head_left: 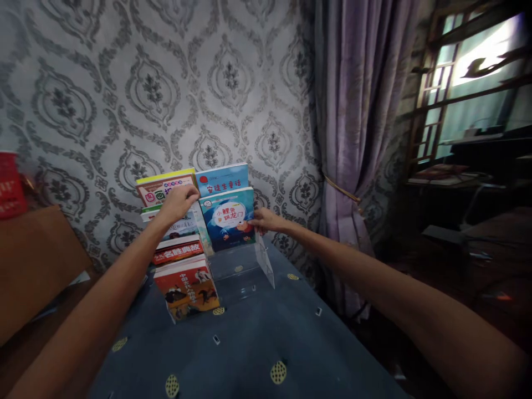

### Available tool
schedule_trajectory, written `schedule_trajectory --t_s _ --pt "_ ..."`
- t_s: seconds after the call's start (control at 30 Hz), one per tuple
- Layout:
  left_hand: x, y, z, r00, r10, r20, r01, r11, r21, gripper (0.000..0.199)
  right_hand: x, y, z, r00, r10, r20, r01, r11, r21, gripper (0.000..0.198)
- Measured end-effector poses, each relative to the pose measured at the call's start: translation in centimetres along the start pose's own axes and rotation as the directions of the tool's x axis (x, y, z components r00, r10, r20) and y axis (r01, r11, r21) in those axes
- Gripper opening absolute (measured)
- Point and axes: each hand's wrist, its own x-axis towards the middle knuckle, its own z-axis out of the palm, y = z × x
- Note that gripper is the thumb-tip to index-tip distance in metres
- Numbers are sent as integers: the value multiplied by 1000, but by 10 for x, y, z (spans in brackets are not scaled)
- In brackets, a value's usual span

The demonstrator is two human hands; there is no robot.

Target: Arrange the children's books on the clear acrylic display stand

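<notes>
A blue picture book with a white oval title stands upright in a clear tiered book rack. At its right edge, my right hand is closed with the fingers on the cover. My left hand is beside the book's upper left corner, fingers curled together; whether they grip anything is hidden. Behind stands a lighter blue book. Left of these, a brown-covered book, a pale book, a red book and an orange-red book fill the rack's tiers.
The rack rests on a table with a dark blue patterned cloth, near a wallpapered wall. A cardboard box and a red object are at left. A tied purple curtain hangs right of the table.
</notes>
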Motion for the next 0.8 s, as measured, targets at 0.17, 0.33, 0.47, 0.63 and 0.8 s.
schedule_trajectory --t_s 0.17,0.33,0.47,0.63,0.8 --pt "0 -16 -16 998 -62 -31 60 996 -67 30 -2 3 3 1000 -9 -6 9 1000 25 24" --pt "-8 -7 -14 995 82 58 -76 992 -102 34 -2 3 4 1000 -1 -12 1 1000 22 31" --pt "-10 -1 -4 984 156 90 -152 987 -49 33 -3 1 6 1000 1 -26 -1 1000 4 26" --pt "-3 -5 7 989 139 57 -142 988 55 25 -5 -1 7 998 -3 -59 -1 998 -63 23" --pt "-1 2 14 997 77 23 -80 978 191 22 -4 -1 11 990 -16 -140 -12 980 -197 25"
